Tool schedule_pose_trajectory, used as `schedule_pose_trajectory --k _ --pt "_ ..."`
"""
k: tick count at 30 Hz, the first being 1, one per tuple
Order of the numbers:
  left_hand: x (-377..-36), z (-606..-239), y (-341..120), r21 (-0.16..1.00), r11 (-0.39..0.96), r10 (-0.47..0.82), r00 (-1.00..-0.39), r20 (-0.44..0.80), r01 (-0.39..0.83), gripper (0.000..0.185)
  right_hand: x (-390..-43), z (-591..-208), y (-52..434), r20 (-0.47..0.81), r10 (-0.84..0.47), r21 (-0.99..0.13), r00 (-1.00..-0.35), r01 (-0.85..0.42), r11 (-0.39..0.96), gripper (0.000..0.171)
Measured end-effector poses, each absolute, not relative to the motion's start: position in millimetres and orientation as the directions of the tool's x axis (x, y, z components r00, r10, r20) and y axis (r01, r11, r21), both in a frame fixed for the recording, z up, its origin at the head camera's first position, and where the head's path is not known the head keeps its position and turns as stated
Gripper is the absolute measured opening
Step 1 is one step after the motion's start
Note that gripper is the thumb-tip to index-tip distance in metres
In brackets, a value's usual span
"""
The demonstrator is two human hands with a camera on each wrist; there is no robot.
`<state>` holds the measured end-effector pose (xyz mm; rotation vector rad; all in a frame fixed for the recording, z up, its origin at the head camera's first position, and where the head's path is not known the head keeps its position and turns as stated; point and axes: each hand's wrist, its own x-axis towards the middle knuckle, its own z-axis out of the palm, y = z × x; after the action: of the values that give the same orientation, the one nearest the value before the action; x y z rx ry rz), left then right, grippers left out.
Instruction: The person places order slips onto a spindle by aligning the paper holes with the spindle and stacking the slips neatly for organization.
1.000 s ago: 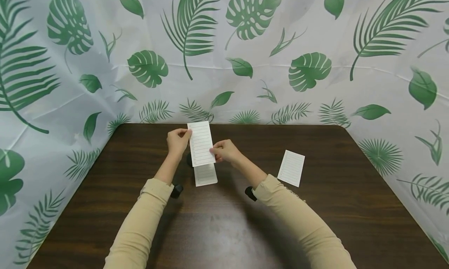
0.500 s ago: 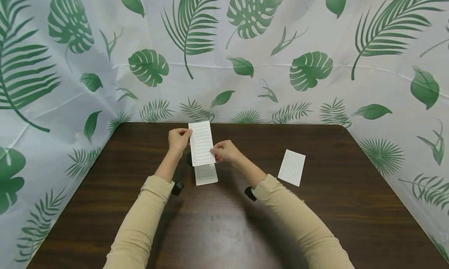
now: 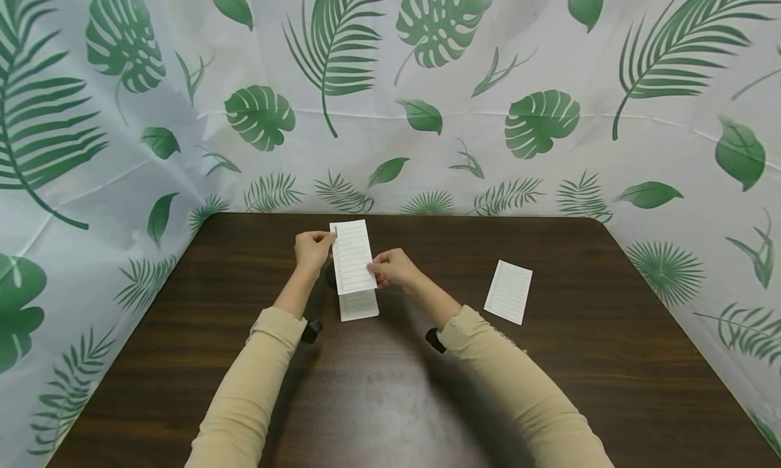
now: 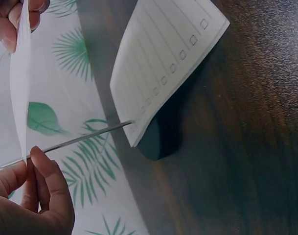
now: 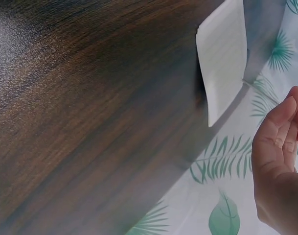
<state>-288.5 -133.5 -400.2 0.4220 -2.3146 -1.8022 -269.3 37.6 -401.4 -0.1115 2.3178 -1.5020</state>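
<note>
A lined checklist sheet (image 3: pixel 352 259) is held in the air by both hands. My left hand (image 3: pixel 312 251) pinches its left edge near the upper corner, and my right hand (image 3: pixel 395 267) pinches the right edge lower down. In the left wrist view, a thin metal spike (image 4: pixel 85 139) passes the held sheet right at the left fingertips and runs down into other checklist sheets (image 4: pixel 163 58). Those lower sheets are pierced near a corner and sit over a round dark base (image 4: pixel 156 142). In the head view, the held sheet hides most of them.
Another lined sheet (image 3: pixel 509 291) lies flat on the dark wooden table (image 3: pixel 390 400), to the right of the right hand. A leaf-patterned white curtain (image 3: pixel 457 149) stands behind the table and along its sides.
The held sheet has come down a little with both hands. A short dark spike tip now shows at its upper left corner. The sheet on the right has stayed put.
</note>
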Motion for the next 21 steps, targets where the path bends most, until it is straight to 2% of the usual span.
schedule_pose_trajectory --k 13,21 --pt "-289.4 -413.4 -136.1 0.954 0.243 -0.299 -0.949 -0.097 -0.174 0.025 -270.7 -416.1 42.9 -0.323 -0.308 -0.895 -0.895 0.183 0.406 0.025" --pt "-289.9 -422.9 -137.5 0.930 0.291 -0.327 -0.937 -0.125 -0.225 0.021 -270.2 -429.4 45.8 -0.313 -0.321 -0.884 -0.894 0.150 0.443 0.023"
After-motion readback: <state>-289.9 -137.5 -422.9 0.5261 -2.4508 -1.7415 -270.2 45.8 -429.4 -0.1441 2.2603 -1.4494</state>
